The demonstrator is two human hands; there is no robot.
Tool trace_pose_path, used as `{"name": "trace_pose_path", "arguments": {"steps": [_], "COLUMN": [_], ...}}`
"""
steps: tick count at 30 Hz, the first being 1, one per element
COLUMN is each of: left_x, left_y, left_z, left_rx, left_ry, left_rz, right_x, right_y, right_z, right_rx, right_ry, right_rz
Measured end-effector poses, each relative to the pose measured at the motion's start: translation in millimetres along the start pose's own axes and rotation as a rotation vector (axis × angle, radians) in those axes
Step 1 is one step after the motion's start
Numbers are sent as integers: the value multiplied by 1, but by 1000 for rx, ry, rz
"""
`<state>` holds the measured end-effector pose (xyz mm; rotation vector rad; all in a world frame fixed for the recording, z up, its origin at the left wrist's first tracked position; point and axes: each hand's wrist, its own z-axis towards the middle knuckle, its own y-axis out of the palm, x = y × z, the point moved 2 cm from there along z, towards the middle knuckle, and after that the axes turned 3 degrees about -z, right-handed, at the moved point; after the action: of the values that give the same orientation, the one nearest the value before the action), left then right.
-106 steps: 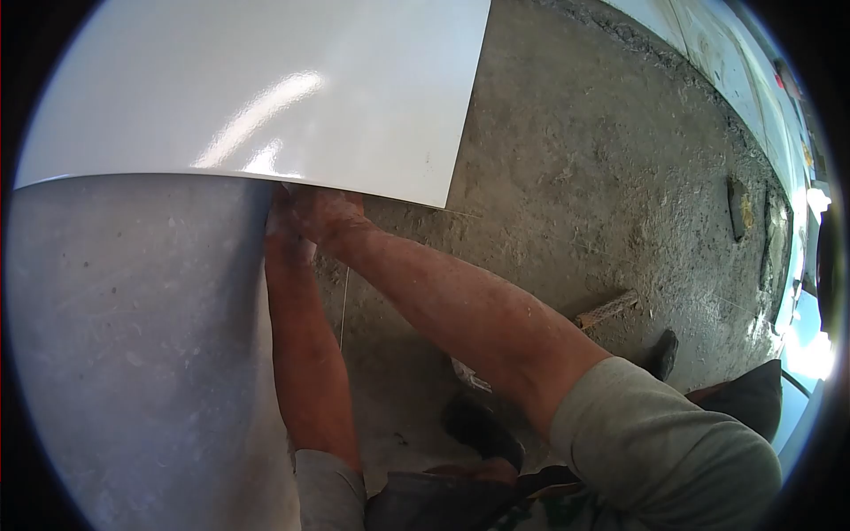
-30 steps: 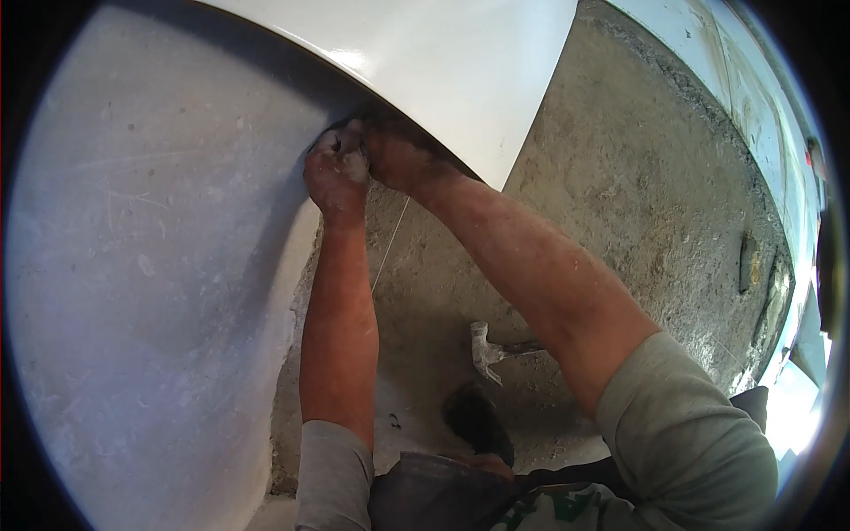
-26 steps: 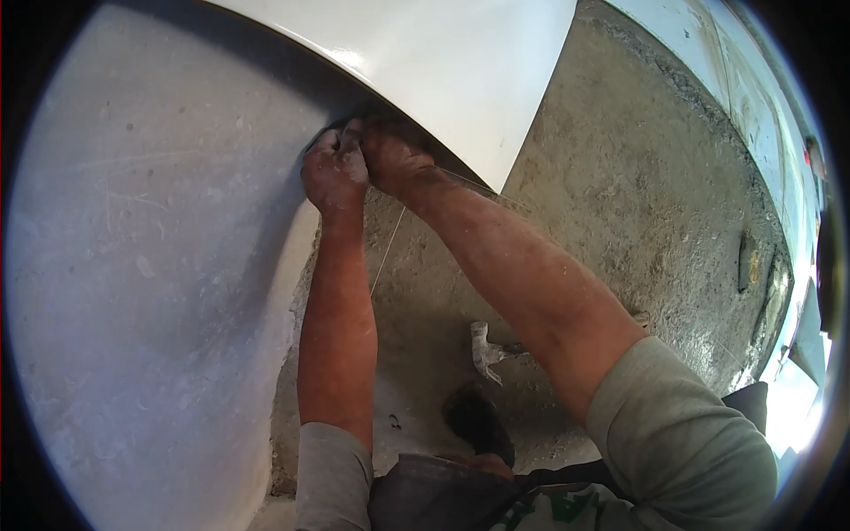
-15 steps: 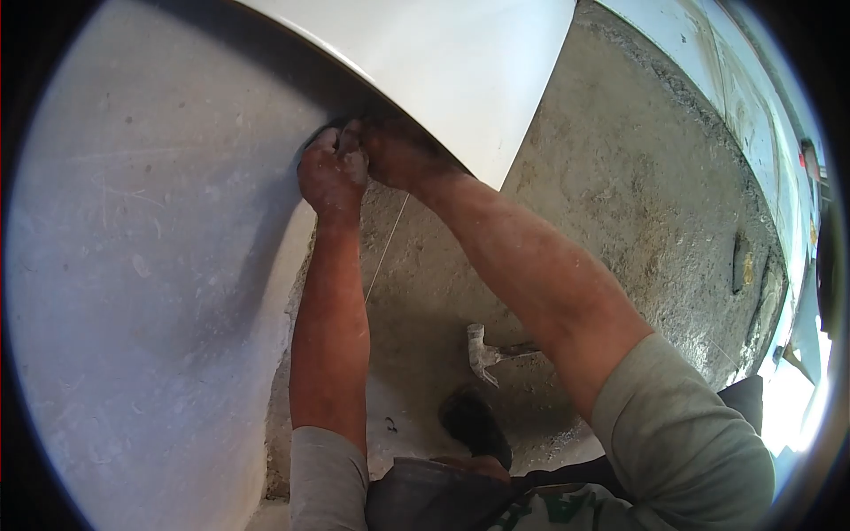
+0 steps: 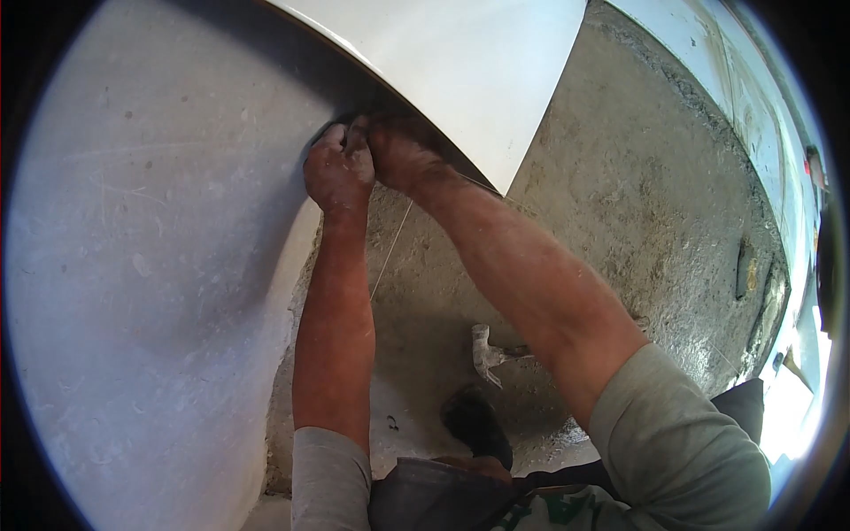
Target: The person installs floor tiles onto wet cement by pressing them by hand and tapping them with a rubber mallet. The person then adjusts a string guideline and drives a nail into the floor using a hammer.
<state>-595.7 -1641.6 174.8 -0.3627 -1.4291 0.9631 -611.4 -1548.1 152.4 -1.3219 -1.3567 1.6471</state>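
My left hand [image 5: 340, 177] is closed, fingers curled, at the edge of a large pale, smooth surface [image 5: 150, 248]. Right against it is my right hand [image 5: 398, 156], in the shadow beneath a white panel [image 5: 460, 80] with a pointed corner; its fingers look curled. What the two hands grip between them is hidden by shadow and by the fingers. A dark curved edge shows just behind my left fingers. Below the hands, a thin pale line, like a string [image 5: 390, 252], runs slanting down past my left forearm.
A claw hammer [image 5: 485, 356] lies on the rough concrete floor [image 5: 620, 177], its handle partly behind my right arm. A dark shoe [image 5: 475, 423] is near the bottom. Pale panels [image 5: 708, 62] curve along the right side.
The view has shifted slightly, so the panel and hands appear a little farther right. Both hands stay together in the same place under the panel.
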Motion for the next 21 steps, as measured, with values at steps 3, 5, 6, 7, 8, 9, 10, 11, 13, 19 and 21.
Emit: {"name": "trace_pose_path", "arguments": {"steps": [3, 5, 6, 7, 8, 9, 10, 11, 13, 19, 21], "left_x": [-1, 0, -4, -7, -10, -8, -5, -1, 1, 11, 6], "left_y": [1, -1, 0, 2, 5, 4, 0, -2, -2, -8, -7], "left_z": [-2, -1, 0, 2, 2, 2, 2, 1, 2, -1, -4], "left_rx": [35, -45, -48, -45, -45, -49, -80, -111, -113, -125, -134], "left_ry": [89, 16, 19, 7, -7, -4, -36, -69, -29, -87, -108], "left_rz": [-42, -39, -40, -15, 9, 2, 20, 38, 60, 150, 114], "right_x": [16, 18, 16, 12, 5, 0, -4, -8, -20, -18, -6], "right_y": [1, 2, -2, -2, -1, -4, -14, -22, -22, -28, -37], "right_z": [6, 6, 5, 4, 1, -4, -12, -21, -48, -170, -201], "right_rx": [-38, 19, 74, 75, 48, 23, 24, -105, -241, 146, 52], "right_ry": [-135, -140, -148, -142, -77, -13, -10, 111, 222, -101, -78], "right_rz": [177, 164, 152, 150, 74, -4, -10, 158, 326, 454, 447]}}
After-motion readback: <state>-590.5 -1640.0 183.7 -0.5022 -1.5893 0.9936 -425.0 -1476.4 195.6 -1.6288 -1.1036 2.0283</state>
